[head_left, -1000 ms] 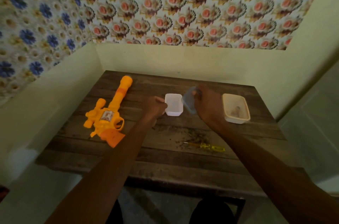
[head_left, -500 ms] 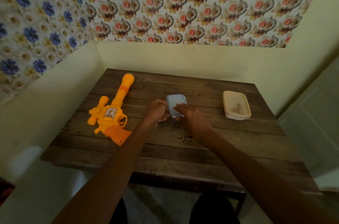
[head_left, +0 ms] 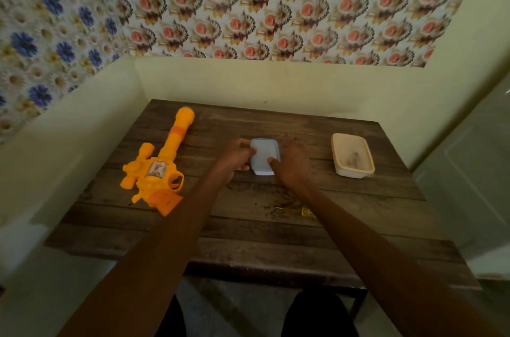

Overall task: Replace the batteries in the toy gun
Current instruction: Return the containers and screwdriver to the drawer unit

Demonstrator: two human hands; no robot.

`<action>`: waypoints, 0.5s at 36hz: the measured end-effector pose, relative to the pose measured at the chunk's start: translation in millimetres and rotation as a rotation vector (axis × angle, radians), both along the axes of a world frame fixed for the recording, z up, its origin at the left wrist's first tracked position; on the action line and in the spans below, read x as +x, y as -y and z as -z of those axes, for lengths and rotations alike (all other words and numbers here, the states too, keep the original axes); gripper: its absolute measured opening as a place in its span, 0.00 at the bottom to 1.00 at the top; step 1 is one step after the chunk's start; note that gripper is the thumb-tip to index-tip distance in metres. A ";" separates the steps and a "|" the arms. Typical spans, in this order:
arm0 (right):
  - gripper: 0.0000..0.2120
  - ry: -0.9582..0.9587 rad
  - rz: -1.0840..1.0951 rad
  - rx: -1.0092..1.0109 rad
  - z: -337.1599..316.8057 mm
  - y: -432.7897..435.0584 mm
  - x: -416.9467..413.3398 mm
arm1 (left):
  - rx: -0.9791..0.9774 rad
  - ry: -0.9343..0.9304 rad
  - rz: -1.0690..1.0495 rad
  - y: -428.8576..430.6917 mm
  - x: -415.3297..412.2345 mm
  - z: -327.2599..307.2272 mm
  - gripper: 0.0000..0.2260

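Right of the orange plastic toy gun (head_left: 157,171), my left hand (head_left: 234,160) grips the blue-lidded white plastic box (head_left: 265,156); my right hand (head_left: 289,168) clamps its lid edge. Uneven pressure may tip it.

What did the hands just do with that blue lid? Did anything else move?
The right hand brought the pale blue plastic lid left and down onto the small white plastic box and now grips it there, thumb on top. The left hand kept holding the box. The orange toy gun, cream open tub and yellow screwdriver stayed put on the wooden table.
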State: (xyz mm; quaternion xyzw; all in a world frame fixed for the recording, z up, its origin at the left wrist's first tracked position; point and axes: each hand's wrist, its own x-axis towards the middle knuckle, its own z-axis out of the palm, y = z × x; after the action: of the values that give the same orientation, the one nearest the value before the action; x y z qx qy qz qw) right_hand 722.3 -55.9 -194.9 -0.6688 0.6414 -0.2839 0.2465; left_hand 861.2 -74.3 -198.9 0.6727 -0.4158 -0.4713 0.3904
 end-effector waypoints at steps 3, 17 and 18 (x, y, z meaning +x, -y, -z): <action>0.21 0.355 0.064 0.342 -4.0 2.6 2.6 | 0.007 -0.054 -0.032 -2.8 -1.6 2.3 0.05; 0.17 0.906 0.184 0.513 -35.1 -39.2 -22.8 | -0.057 -0.212 0.032 -60.5 -27.2 -41.3 0.06; 0.19 0.887 0.211 0.493 -38.7 -42.5 -22.5 | -0.061 -0.210 0.048 -64.9 -30.4 -44.7 0.07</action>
State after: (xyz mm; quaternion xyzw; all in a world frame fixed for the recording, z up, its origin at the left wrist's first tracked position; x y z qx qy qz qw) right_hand 699.7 -13.4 -156.2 -0.3379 0.5869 -0.4040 0.6149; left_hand 830.9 -9.4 -154.1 0.5975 -0.4026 -0.5355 0.4406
